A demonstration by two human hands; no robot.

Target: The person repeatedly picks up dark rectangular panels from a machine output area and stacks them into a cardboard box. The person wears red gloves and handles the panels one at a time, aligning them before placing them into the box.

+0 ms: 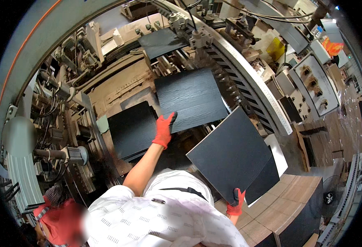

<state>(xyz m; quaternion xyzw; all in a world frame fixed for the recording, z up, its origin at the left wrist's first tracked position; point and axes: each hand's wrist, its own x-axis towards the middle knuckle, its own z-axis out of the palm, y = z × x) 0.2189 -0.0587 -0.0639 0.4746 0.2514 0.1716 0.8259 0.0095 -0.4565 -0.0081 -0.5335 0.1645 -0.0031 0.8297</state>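
My left hand [163, 131], in a red glove with dark fingertips, is at the near left corner of a black wood-grained panel [191, 99] lying on the machine. Its thumb rests on the panel's top; its other fingers are partly hidden at the edge. A second black panel [230, 152], pale along one edge, is tilted at my right side. My right hand [236, 201], gloved in red, grips its near edge, thumb on the face. Left of my left hand lies a stack of black panels [132, 129].
Another dark panel [162, 42] lies farther back in the machine. A pale curved rail [247, 68] runs along its right side. Beneath the tilted panel, a stack of brown-topped boards [267, 208] stands at my right. A person in a red top [59, 222] is at the lower left.
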